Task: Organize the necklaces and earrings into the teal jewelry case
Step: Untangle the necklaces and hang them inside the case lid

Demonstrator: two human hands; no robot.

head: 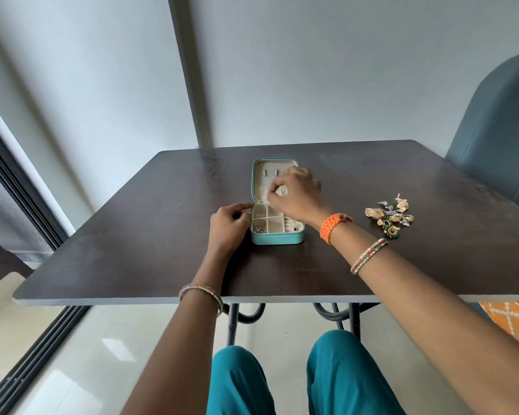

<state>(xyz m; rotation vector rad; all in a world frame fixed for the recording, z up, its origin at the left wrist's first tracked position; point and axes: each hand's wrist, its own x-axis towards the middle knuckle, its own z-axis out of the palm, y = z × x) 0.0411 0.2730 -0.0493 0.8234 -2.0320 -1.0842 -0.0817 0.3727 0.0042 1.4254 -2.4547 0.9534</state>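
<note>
Your right hand hovers over the open teal jewelry case at the table's centre, fingertips pinching something small and pale. Your left hand touches the case's left edge, fingers loosely curled. The earrings lie heaped well to the right.

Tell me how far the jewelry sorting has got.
Partly done: the open teal case already holds a few small pieces in its front compartments. The right hand works at the lid, the left hand steadying the case. A pile of earrings remains on the table.
</note>
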